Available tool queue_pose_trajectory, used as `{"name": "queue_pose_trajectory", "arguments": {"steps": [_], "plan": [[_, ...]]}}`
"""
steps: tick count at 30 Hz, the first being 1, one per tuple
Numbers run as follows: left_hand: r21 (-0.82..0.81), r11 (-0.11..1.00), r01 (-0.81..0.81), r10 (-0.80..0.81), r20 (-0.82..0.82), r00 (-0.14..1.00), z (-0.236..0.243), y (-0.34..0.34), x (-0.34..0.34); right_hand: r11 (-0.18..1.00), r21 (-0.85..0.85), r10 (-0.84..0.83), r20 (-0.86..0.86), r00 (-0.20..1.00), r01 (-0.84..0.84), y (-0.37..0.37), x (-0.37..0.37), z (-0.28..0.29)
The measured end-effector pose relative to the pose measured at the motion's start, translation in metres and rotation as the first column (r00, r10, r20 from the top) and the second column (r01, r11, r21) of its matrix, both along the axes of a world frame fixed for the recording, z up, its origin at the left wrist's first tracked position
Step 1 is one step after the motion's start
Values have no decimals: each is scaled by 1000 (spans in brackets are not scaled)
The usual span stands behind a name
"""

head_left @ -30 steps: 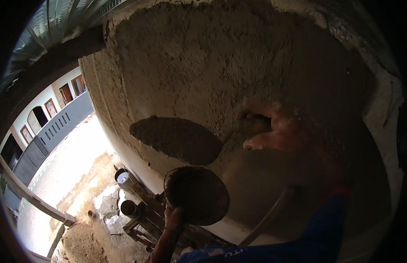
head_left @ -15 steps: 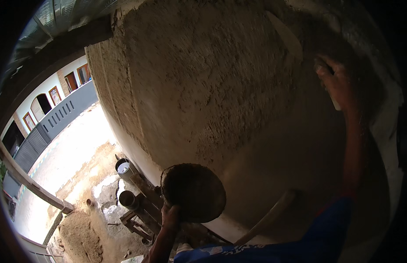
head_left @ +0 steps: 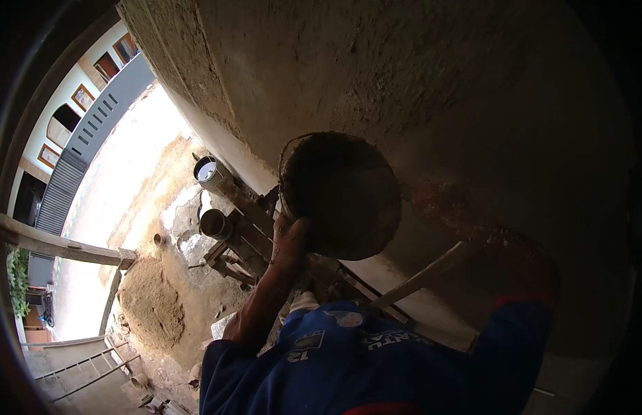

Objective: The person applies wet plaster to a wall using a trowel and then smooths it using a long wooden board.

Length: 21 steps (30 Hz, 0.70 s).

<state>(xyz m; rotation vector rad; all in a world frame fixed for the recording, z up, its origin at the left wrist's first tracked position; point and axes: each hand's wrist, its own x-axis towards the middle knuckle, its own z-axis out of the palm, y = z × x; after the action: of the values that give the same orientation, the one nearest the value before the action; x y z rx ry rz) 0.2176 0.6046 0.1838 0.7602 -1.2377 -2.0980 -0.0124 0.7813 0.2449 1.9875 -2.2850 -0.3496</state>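
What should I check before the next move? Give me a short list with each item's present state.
1. Left hand has the bucket: ok, gripping it at its near-left rim.
2. Bucket has enough material: cannot tell, its inside is too dark.
3. Right hand is holding a tool: cannot tell; it is blurred and dim beside the bucket's right edge.
4. Wall is evenly smooth: not ok, rough patches show in its upper part.
5. Pole is clear of the bucket: ok, it slants below and to the right, with a gap visible.
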Motion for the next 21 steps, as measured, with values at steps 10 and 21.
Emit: {"name": "queue_pose_trajectory", "arguments": {"steps": [10, 21], "plan": [[61, 998, 10, -13, 49, 999, 7, -15, 5, 982, -65, -95, 644, 759, 177, -26, 22, -5], [9, 994, -106, 106, 13, 994, -20, -49, 21, 900, -419, 76, 420, 904, 119, -81, 16, 188]]}}
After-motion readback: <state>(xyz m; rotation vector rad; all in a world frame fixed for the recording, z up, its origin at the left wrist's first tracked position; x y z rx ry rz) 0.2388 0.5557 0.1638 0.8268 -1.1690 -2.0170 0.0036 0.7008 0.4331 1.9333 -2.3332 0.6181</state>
